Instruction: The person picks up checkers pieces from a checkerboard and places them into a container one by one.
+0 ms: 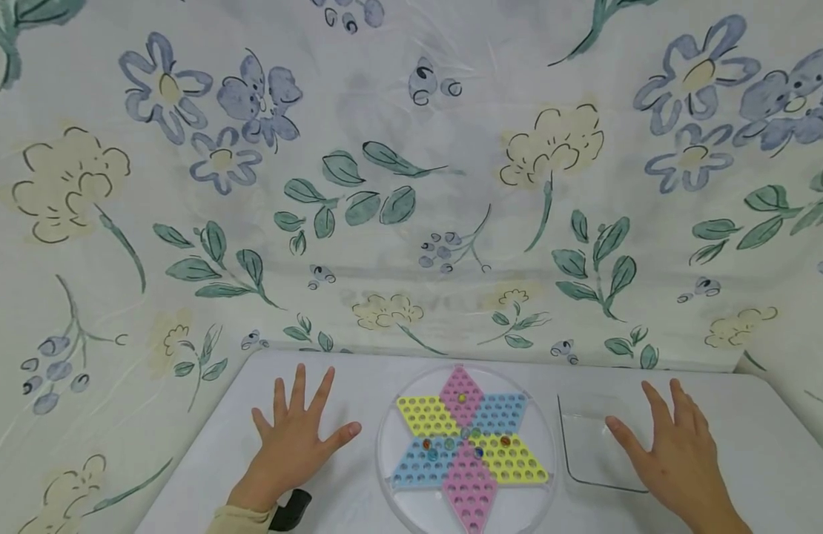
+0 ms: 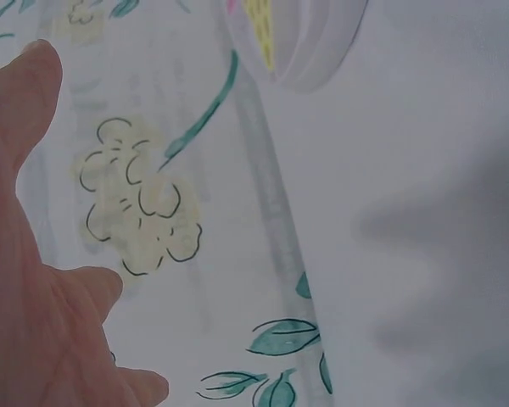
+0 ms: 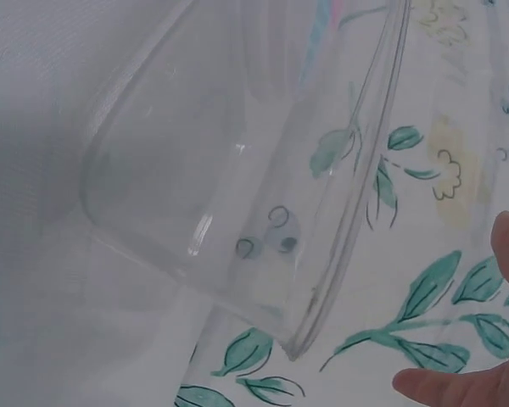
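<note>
A round Chinese checkers board point(image 1: 469, 445) with a pink, yellow and blue star lies on the white table, several glass marbles point(image 1: 449, 443) sitting in its holes around the middle. To its left, my left hand point(image 1: 293, 434) is spread with the fingers straight and holds nothing. My right hand point(image 1: 681, 460) also has its fingers extended and holds nothing; in the head view it overlaps the right side of a clear plastic box point(image 1: 601, 452). The right wrist view shows that box point(image 3: 178, 170) with its transparent walls and rim close by the hand.
The white table point(image 1: 345, 386) ends at the back against a hanging cloth point(image 1: 358, 245) printed with flowers and leaves, which also covers both sides. A black strap piece point(image 1: 291, 510) shows at the left wrist beside a beige sleeve point(image 1: 241, 519).
</note>
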Tool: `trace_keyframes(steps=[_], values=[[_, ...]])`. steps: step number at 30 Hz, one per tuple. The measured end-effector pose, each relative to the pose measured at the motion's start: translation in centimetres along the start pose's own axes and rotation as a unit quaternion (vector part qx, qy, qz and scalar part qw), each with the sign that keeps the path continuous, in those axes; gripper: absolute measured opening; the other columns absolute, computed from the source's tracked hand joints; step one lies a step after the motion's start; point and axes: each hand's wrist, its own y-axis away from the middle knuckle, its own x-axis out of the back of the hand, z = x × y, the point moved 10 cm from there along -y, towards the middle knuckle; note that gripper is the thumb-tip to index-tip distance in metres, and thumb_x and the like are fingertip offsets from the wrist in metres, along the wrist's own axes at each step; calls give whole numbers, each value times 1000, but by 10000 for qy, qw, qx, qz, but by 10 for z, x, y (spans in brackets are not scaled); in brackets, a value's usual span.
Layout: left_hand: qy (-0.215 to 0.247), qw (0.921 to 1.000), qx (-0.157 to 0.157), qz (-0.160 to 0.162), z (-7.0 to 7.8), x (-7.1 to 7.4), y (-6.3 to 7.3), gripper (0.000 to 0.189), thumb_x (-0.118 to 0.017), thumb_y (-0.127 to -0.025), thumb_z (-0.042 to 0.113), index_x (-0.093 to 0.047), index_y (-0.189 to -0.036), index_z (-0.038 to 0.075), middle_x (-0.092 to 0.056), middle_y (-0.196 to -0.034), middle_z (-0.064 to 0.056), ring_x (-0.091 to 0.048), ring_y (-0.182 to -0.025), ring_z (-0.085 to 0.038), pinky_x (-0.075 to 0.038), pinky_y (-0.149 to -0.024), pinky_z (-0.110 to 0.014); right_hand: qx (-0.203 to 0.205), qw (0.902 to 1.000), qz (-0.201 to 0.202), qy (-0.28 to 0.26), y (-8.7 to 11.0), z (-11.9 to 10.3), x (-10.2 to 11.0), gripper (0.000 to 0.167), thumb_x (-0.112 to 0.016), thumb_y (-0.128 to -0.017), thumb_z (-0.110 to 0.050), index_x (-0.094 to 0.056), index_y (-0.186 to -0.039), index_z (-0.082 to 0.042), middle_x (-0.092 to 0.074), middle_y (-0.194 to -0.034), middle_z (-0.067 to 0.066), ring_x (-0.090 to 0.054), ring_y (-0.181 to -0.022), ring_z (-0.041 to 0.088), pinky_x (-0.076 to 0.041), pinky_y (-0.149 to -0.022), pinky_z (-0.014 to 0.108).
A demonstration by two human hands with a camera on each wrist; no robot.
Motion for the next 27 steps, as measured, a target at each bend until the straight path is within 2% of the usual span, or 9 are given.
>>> trace_keyframes(steps=[11,17,27], values=[[68,9999,-79,-31,6,-7,0,98,-58,-91,67,-18,-162,13,4,-163,-32,10,-142,-64,6,-95,-89,381,9984,293,-309,8,-22,1,83,-60,-96,-54,-37,-145,9,-17,-153,43,-22,-132,65,-23,-95,84],[165,9997,7,-191,10,-11,0,99,-56,-92,67,-13,-163,14,6,-164,-30,11,-144,-61,7,-97,-87,359,9985,137,-391,9,-35,-5,82,-59,-97,-53,-37,-146,9,-16,-154,42,-21,-134,64,-24,-96,84],[405,9989,31,-237,17,-16,4,97,-56,-93,65,-11,-163,15,7,-165,-28,11,-146,-58,6,-99,-86,332,9984,-164,-433,11,-50,-13,82,-58,-97,-54,-37,-148,7,-16,-155,39,-20,-136,62,-23,-99,83]])
